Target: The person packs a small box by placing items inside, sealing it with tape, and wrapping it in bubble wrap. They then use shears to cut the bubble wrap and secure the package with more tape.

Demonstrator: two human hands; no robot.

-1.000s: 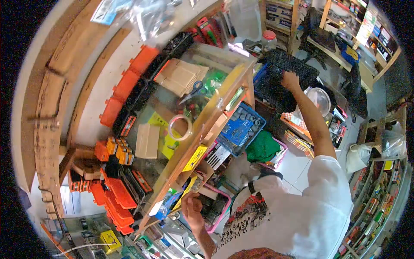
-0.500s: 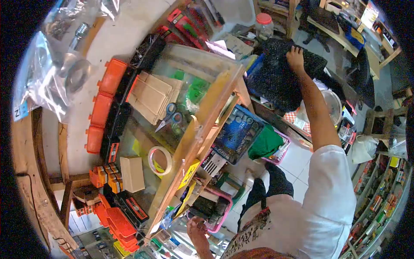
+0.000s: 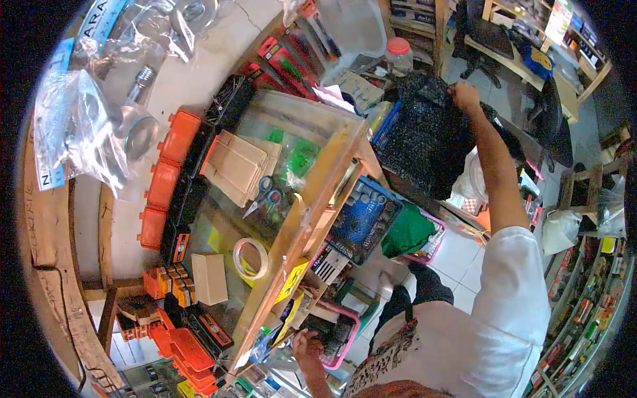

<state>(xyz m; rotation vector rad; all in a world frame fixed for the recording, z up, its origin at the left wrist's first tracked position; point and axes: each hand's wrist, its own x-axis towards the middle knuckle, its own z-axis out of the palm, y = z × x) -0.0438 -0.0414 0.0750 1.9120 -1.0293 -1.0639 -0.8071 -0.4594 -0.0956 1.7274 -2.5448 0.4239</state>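
Observation:
My right hand (image 3: 466,97) is closed on the upper edge of a black, wrinkled plastic sheet or bag (image 3: 424,142), which hangs over a blue crate (image 3: 386,127). At the lower centre is my left hand (image 3: 307,345), its fingers curled in; what lies in them, if anything, is too small to tell. A pink-rimmed basket (image 3: 355,330) with dark contents stands just right of that hand. Near the black plastic are a red-lidded jar (image 3: 399,56) and a round clear container (image 3: 475,174).
A glass-topped wooden counter (image 3: 302,229) carries scissors (image 3: 263,197), a tape roll (image 3: 250,259) and cardboard pieces (image 3: 232,166). Orange boxes (image 3: 159,196) line its far side. Below are a dark basket (image 3: 365,219) and green cloth (image 3: 406,232). Plastic packets (image 3: 79,126) hang at upper left.
My right hand has gone from resting spread on the black plastic to a closed grip at its edge. The plastic has been drawn up and changed shape. The view has shifted slightly.

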